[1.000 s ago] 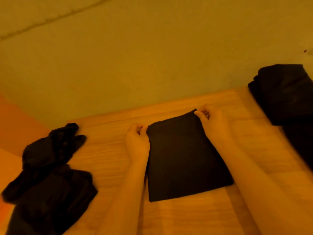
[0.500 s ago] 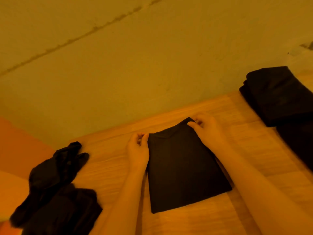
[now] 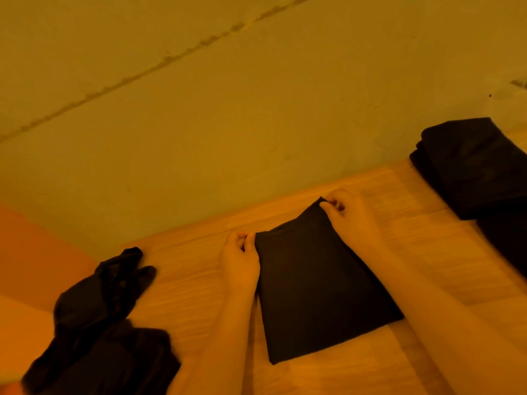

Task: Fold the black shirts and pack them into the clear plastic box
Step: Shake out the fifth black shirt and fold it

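Where the wooden surface point(image 3: 356, 374) meets its left edge, you have a loose heap of unfolded black shirts point(image 3: 102, 323), crumpled and well to the left of the folded shirt point(image 3: 319, 286) that lies flat in the middle. Your left hand point(image 3: 241, 263) sits at that folded shirt's far left corner, its thumb and fingertips curled together and pinching the cloth there, with the wrist and forearm running back toward you just beside the shirt's left edge. The folded shirt itself is a neat dark rectangle, turned a little so that its far right corner points toward the wall point(image 3: 228, 124); its near edge lies on bare wood between your two forearms. Your right hand point(image 3: 352, 218) is at the shirt's far right corner, fingers curled and pinching the cloth, and that corner looks slightly raised, though the blur makes it hard to be sure. Your right forearm crosses the shirt's right side on its way back to you. Well to the right of the folded shirt, against the wall, rests a stack of folded black shirts point(image 3: 467, 166), with more dark cloth point(image 3: 507, 240) trailing down the right edge of the view.
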